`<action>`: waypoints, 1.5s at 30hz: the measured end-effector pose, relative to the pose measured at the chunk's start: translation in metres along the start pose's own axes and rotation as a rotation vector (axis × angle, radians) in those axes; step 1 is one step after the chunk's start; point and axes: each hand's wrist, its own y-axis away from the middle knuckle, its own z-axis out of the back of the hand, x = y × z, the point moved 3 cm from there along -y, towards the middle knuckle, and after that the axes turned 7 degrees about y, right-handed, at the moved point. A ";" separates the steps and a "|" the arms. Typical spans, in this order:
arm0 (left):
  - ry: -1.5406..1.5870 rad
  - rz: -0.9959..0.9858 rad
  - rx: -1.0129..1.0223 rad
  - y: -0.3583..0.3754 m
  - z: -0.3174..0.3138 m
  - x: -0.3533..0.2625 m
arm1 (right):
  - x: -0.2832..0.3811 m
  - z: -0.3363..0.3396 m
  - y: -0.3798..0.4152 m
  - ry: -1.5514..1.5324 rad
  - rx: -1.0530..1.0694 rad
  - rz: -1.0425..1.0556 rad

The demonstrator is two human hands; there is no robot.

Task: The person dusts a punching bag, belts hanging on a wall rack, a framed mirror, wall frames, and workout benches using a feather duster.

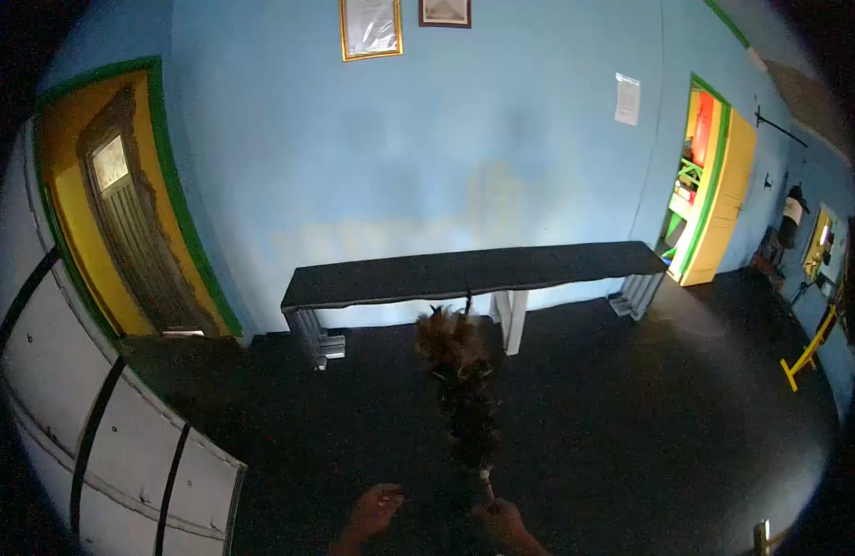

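Observation:
A dark brown feather duster (465, 389) stands nearly upright in the lower middle, its feathered head up and its light handle down. Around that handle my right hand (503, 521) is closed. To the left, my left hand (379, 508) is raised with its fingers curled, and what it holds, if anything, is too dark to make out. Beyond the duster's tip is a long low bench (400, 281) with a black covering, set along the blue wall.
White panels with black strips (52, 380) stand at the left, near a green-framed door (122, 204). An open yellow door (724, 199) is at the right, with a yellow metal stand (810, 350) beyond it. Framed pictures (372, 28) hang above.

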 end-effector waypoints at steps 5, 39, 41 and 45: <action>0.094 -0.002 -0.089 -0.101 0.021 0.029 | 0.007 -0.005 -0.170 -0.066 -0.081 0.306; -0.347 -0.671 -0.580 -0.770 0.359 -0.325 | 0.588 0.247 -0.615 -0.379 -0.722 1.214; -0.404 -0.772 -0.590 -0.801 0.372 -0.390 | 0.661 0.276 -0.621 -0.491 -0.652 1.303; -0.600 -1.075 -0.685 -0.845 0.395 -0.547 | 0.803 0.335 -0.585 -0.225 -0.764 1.404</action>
